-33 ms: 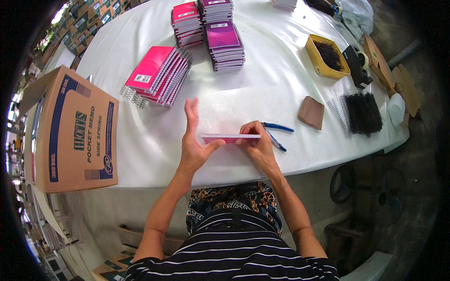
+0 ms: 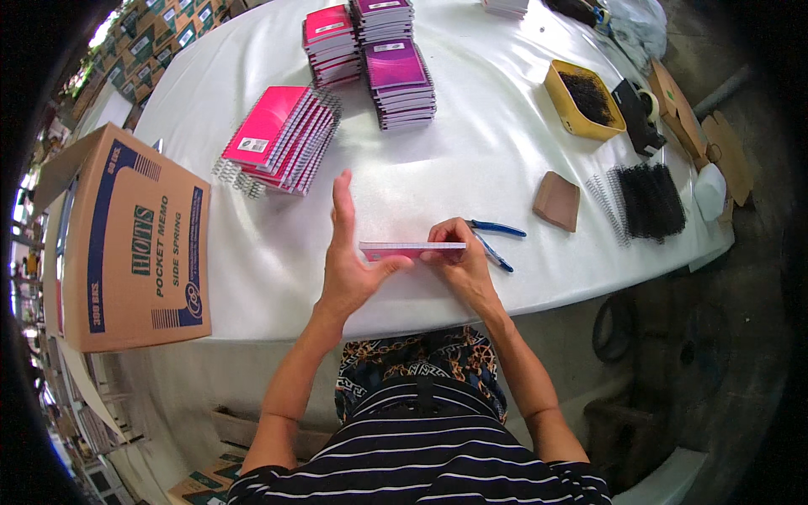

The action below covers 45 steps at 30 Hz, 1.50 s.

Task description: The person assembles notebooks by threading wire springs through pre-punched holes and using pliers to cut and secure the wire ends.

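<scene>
A thin pink notebook [image 2: 412, 250] is held edge-on just above the white table [image 2: 471, 160], near its front edge. My left hand [image 2: 347, 265] supports the notebook's left end with the thumb beneath it, while the fingers point straight up and away from me. Around the notebook's right end my right hand [image 2: 459, 259] is closed. Blue-handled pliers [image 2: 498, 238] lie on the table just right of my right hand.
A fanned pile of pink spiral notebooks [image 2: 282, 139] lies at the left, with pink [image 2: 328, 46] and purple [image 2: 400, 80] stacks behind. A large cardboard box [image 2: 130, 244] stands far left. To the right are a brown pad [image 2: 557, 200], black spiral coils [image 2: 648, 200], a yellow tray [image 2: 555, 88] and a tape dispenser [image 2: 635, 114].
</scene>
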Motion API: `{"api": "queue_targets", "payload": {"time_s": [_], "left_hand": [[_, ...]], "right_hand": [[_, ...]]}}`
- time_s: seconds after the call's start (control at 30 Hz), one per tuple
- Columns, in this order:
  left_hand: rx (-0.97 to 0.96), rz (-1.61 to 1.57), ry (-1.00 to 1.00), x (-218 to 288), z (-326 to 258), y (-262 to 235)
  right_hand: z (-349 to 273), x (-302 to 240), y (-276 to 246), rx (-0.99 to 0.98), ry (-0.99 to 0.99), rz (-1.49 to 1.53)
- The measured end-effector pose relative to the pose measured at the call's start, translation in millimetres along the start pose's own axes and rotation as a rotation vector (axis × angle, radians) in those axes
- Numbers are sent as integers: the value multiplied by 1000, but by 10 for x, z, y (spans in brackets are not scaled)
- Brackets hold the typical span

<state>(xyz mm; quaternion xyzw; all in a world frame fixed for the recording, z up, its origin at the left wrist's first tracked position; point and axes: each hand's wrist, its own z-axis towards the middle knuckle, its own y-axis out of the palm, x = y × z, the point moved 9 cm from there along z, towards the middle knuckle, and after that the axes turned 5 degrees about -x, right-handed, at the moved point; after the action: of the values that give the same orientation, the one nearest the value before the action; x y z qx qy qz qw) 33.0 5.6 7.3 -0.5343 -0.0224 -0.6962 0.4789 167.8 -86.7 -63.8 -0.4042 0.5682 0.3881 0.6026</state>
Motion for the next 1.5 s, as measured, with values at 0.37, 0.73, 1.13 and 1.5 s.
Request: {"api": "queue_targets", "payload": {"time_s": [0.37, 0.73, 1.13, 1.5], "left_hand": [[-450, 738, 130, 279, 151, 745], [-452, 684, 94, 219, 219, 746], [-439, 739, 152, 254, 240, 739], [-466, 676, 82, 214, 245, 751]], "right_hand": [[101, -540, -2416, 602, -225, -685], [182, -262, -3081, 508, 42, -1311], [61, -539, -612, -232, -91, -419], [78, -593, -616, -322, -172, -404]]}}
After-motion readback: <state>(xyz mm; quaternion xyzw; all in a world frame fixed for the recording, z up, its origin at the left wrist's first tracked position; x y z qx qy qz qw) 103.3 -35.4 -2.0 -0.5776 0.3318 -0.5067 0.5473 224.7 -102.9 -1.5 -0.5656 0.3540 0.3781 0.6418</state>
